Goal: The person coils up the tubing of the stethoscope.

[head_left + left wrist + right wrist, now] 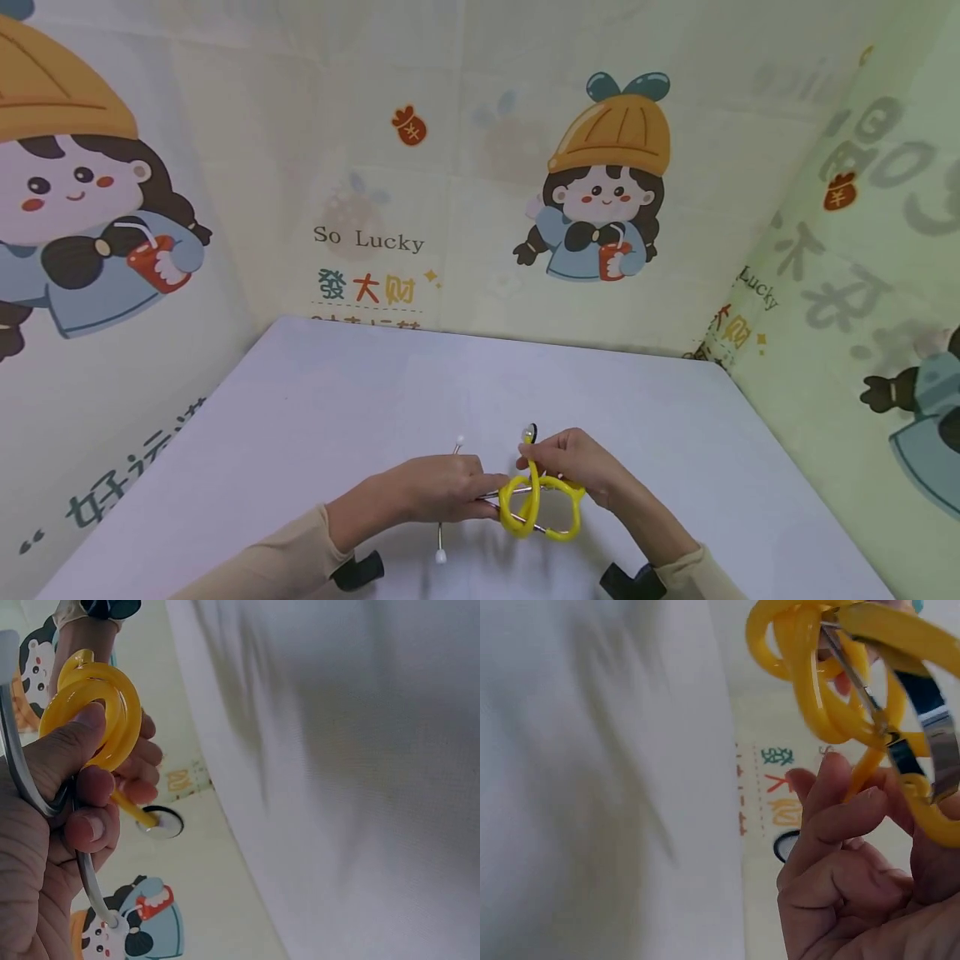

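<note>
A stethoscope with yellow tubing (578, 510) is held up between both hands, its tube wound in loops. My left hand (442, 487) grips the metal ear tubes, and its thumb lies against the coiled tubing (127, 701) in the left wrist view. White ear tips (441, 556) stick out on both sides of that hand. With thumb and fingers, my right hand (581, 462) pinches the yellow tube just below the round chest piece (529, 433), which points up. In the right wrist view, metal tube parts (855, 671) pass through the yellow loops (817, 705).
A white table (360, 392) lies beneath the hands. Printed cloth walls (465, 183) with cartoon figures stand behind it and at both sides. Black straps (358, 571) sit at the wrists near the beige sleeves (277, 554).
</note>
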The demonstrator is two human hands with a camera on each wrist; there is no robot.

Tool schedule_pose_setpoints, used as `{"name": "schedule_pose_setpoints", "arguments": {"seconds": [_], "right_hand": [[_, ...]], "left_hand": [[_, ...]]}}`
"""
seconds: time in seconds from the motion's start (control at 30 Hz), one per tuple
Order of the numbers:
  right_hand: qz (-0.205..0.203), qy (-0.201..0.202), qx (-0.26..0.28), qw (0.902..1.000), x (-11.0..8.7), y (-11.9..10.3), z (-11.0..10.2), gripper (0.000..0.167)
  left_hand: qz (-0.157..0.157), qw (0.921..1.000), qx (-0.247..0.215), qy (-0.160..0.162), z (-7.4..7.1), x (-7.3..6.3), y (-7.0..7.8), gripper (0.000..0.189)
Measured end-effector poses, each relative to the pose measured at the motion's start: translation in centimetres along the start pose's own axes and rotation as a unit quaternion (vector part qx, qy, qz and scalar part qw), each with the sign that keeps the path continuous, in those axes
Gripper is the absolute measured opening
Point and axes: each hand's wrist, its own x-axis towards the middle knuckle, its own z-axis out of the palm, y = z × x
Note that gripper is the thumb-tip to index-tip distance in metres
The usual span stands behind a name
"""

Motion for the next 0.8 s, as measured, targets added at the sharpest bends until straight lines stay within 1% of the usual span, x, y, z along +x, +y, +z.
{"name": "schedule_pose_setpoints", "arguments": {"seconds": [0.13, 0.23, 0.33, 0.37, 0.5, 0.67, 0.8], "right_hand": [[0.014, -0.035, 0.009, 0.9992, 0.1, 0.4, -0.1, 0.044], [0.018, -0.058, 0.016, 0.998, 0.2, 0.8, -0.2, 0.043], [0.017, -0.078, 0.031, 0.9964, 0.3, 1.1, -0.2, 0.036], [0.017, -0.082, 0.037, 0.9958, 0.4, 1.2, -0.2, 0.034], [0.009, -0.104, 0.057, 0.9929, 0.6, 1.5, -0.3, 0.038], [-0.008, -0.136, 0.085, 0.987, 0.6, 1.8, -0.4, 0.037], [-0.02, -0.141, 0.119, 0.9827, 0.5, 2.1, -0.5, 0.039]], "left_hand": [[0.003, 0.9998, -0.018, 0.008, 0.2, 0.1, 0.0, 0.031], [-0.002, 0.9994, -0.034, 0.0, 0.2, 0.1, 0.0, 0.034], [-0.005, 0.9991, -0.043, -0.005, 0.1, 0.1, 0.1, 0.034], [-0.003, 0.9991, -0.043, -0.002, 0.1, 0.1, 0.1, 0.034], [0.002, 0.9989, -0.045, 0.015, 0.1, 0.1, 0.0, 0.033], [-0.015, 0.9977, -0.061, 0.023, 0.1, 0.1, -0.3, 0.037], [-0.035, 0.9957, -0.078, 0.037, -0.2, -0.2, -0.6, 0.037]]}}
